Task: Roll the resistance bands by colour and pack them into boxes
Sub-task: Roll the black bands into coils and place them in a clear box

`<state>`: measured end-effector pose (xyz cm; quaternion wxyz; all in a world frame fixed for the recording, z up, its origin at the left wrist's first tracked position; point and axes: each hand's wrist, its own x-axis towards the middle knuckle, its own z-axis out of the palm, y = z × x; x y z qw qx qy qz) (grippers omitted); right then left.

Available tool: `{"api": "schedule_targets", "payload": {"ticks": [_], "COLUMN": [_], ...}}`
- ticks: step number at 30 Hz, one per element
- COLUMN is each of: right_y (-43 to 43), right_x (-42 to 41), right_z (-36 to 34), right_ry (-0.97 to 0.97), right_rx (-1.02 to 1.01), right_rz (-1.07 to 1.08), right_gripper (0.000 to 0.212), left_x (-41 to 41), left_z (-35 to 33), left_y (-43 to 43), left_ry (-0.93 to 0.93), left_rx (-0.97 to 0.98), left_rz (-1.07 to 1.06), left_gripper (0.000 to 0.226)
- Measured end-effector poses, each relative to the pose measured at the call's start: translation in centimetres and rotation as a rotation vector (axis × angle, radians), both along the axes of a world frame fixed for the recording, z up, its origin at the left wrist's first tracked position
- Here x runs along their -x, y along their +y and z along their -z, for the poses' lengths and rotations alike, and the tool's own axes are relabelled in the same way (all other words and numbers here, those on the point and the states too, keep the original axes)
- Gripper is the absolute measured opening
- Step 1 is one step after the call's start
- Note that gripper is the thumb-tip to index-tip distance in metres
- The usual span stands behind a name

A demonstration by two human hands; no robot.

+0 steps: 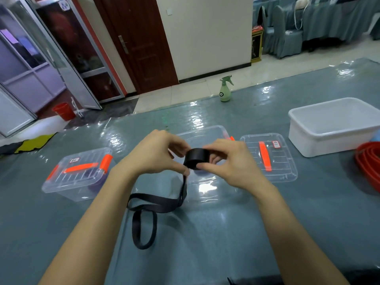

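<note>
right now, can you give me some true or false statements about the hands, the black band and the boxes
1. The left hand and right hand both pinch the rolled part of the black band. True.
2. The black band is rolled up completely. False: a loose tail hangs down and loops on the table.
3. The clear box on the left stands open. False: its lid is on.
4. Red bands lie at the table's right edge. True.
5. The spray bottle stands inside the white tub. False: it stands on the floor beyond the table.
</note>
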<state>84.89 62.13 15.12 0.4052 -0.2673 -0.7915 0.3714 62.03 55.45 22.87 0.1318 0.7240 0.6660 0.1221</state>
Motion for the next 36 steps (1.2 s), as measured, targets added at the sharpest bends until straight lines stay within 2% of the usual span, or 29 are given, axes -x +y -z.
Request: {"api": "schedule_targets", "payload": {"ticks": [3, 4, 6, 8, 11, 13, 18, 19, 21, 24, 25, 28, 31, 36], "right_y": [0.9, 1.1, 1.3, 1.2, 1.0, 0.9, 0.6, 0.6, 0.8, 1.3, 1.3, 0.4, -0.1, -0.4], "right_x": [-1.0, -1.0, -0.8, -0.6, 0.0, 0.2, 1.8, 1.8, 1.1, 0.2, 0.3, 1.3, 1.8, 2.5], "right_z": [-0.2, -0.3, -0.3, -0.2, 0.0, 0.1, 1.5, 1.8, 1.9, 1.8, 1.8, 1.5, 1.6, 1.7], "right_ry": [0.306, 0.392, 0.51, 0.551, 0.553, 0.569, 0.586, 0.556, 0.371, 0.042, -0.025, -0.221, -0.233, -0.19], "right_rx": [0.216, 0.297, 0.421, 0.493, 0.528, 0.552, 0.6, 0.617, 0.588, 0.367, 0.294, 0.107, 0.077, -0.005], "right_rz": [-0.066, -0.105, -0.153, -0.182, -0.216, -0.226, -0.215, -0.234, -0.24, -0.103, -0.071, -0.069, -0.097, -0.096], "right_gripper": [0.038, 0.038, 0.036, 0.039, 0.037, 0.035, 0.044, 0.045, 0.049, 0.069, 0.067, 0.039, 0.034, 0.034], "left_x": [1.3, 1.2, 0.8, 0.3, -0.4, -0.6, -1.0, -0.9, -0.5, 0.2, 0.1, -1.1, -1.7, -1.8], "left_z": [2.3, 2.9, 3.5, 3.1, 2.4, 2.3, 3.1, 3.2, 3.1, 2.4, 2.0, 0.5, -0.7, -1.3], "left_y": [-0.5, -0.7, -0.8, -0.8, -0.7, -0.6, -0.3, -0.3, -0.4, -0.7, -0.8, -0.7, -0.5, 0.0], "left_ry": [-0.647, -0.797, -0.952, -1.006, -0.969, -0.954, -1.006, -0.986, -0.878, -0.492, -0.343, 0.041, 0.264, 0.387], "left_rx": [-0.016, -0.055, -0.12, -0.156, -0.166, -0.174, -0.17, -0.174, -0.169, -0.126, -0.113, -0.051, -0.007, -0.027], "left_rz": [-0.024, -0.025, -0.009, 0.022, 0.04, 0.003, -0.087, -0.094, -0.108, -0.114, -0.096, -0.024, 0.015, 0.078], "left_gripper": [0.046, 0.05, 0.058, 0.061, 0.05, 0.042, 0.041, 0.041, 0.039, 0.034, 0.033, 0.031, 0.033, 0.037]}}
